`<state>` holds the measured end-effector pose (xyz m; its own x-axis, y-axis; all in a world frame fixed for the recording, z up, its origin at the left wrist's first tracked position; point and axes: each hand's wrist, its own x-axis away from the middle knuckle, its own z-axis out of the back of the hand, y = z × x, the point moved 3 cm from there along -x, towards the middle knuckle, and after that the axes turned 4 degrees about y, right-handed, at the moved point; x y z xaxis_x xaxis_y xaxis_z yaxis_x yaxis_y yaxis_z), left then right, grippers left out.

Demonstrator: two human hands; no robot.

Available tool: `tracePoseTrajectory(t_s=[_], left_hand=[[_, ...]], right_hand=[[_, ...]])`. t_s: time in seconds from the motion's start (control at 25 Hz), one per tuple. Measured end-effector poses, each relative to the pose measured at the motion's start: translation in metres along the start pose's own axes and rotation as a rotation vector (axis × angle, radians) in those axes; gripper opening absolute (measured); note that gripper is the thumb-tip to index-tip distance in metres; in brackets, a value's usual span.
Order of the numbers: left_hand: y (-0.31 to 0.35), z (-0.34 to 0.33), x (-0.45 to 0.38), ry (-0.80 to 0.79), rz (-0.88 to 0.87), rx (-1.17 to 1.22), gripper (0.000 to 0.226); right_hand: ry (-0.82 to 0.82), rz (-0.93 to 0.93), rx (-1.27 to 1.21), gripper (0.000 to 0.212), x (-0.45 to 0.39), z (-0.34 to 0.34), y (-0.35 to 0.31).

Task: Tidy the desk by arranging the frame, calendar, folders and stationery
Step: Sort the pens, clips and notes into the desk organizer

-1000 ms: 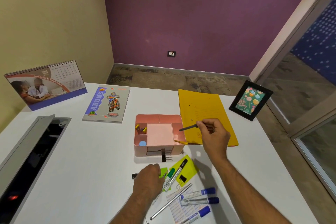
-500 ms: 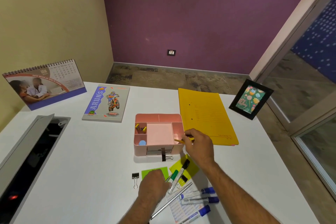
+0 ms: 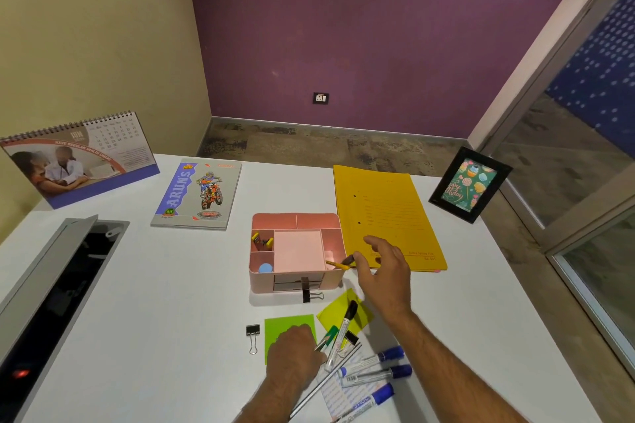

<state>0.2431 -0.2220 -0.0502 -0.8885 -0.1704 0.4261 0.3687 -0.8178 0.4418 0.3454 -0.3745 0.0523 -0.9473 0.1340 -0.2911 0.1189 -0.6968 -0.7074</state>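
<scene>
Pink organiser [image 3: 295, 252] beside yellow folder [image 3: 388, 216]

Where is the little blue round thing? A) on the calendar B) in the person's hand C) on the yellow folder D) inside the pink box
D: the blue round thing sits in the near-left compartment of the pink box, away from both hands.

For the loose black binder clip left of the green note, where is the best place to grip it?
Pinch the black binder clip across its black body from above. It lies flat with its wire handles pointing toward the person, and the desk is bare on its left.
</scene>
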Motion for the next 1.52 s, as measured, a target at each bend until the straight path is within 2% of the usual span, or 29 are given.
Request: tracePoseTrajectory(t_s=[0.16, 0.32, 0.4, 0.48, 0.56, 0.72, 0.88, 0.96, 1.04, 1.12, 1.2, 1.32, 1.52], left_hand=[[-0.003, 0.013, 0.002, 0.042, 0.052, 0.196, 0.027], [0.006, 0.039, 0.0, 0.248, -0.035, 0.393, 0.014], [0.018, 0.056, -0.001, 0.36, -0.121, 0.487, 0.019], [0.031, 0.068, -0.002, 0.4, -0.206, 0.566, 0.021], [0.04, 0.076, -0.001, 0.403, -0.271, 0.634, 0.02], [0.041, 0.084, 0.005, 0.439, -0.289, 0.698, 0.024], [0.026, 0.078, 0.008, 0.445, -0.153, 0.624, 0.036], [0.015, 0.068, 0.009, 0.402, -0.11, 0.552, 0.037], [0.007, 0.053, 0.01, 0.228, -0.113, 0.48, 0.039], [0.005, 0.038, 0.017, 0.002, -0.143, 0.328, 0.044], [0.006, 0.028, 0.026, -0.118, -0.176, 0.14, 0.047], [0.009, 0.018, 0.036, -0.193, -0.252, -0.12, 0.044], [0.003, 0.009, 0.039, -0.174, -0.248, -0.185, 0.026]], right_hand=[[0.069, 0.058, -0.039, 0.032, 0.001, 0.005, 0.0], [0.11, 0.179, -0.065, 0.019, 0.006, 0.008, -0.006], [-0.026, 0.143, -0.173, 0.012, 0.01, 0.005, -0.01], [-0.226, 0.033, -0.306, 0.016, 0.016, -0.002, -0.017], [-0.286, -0.01, -0.379, 0.017, 0.018, -0.006, -0.022], [-0.247, -0.057, -0.401, 0.024, 0.015, -0.003, -0.025], [-0.012, -0.026, -0.395, 0.017, 0.001, 0.014, -0.034], [0.098, 0.013, -0.361, 0.014, -0.011, 0.021, -0.037], [0.121, 0.063, -0.283, 0.013, -0.018, 0.022, -0.038], [0.06, 0.094, -0.188, 0.008, -0.018, 0.013, -0.036], [-0.044, 0.116, -0.076, 0.004, -0.014, 0.0, -0.033], [-0.173, 0.134, 0.058, 0.004, -0.008, -0.017, -0.023], [-0.215, 0.205, 0.142, 0.005, -0.002, -0.023, -0.018]])
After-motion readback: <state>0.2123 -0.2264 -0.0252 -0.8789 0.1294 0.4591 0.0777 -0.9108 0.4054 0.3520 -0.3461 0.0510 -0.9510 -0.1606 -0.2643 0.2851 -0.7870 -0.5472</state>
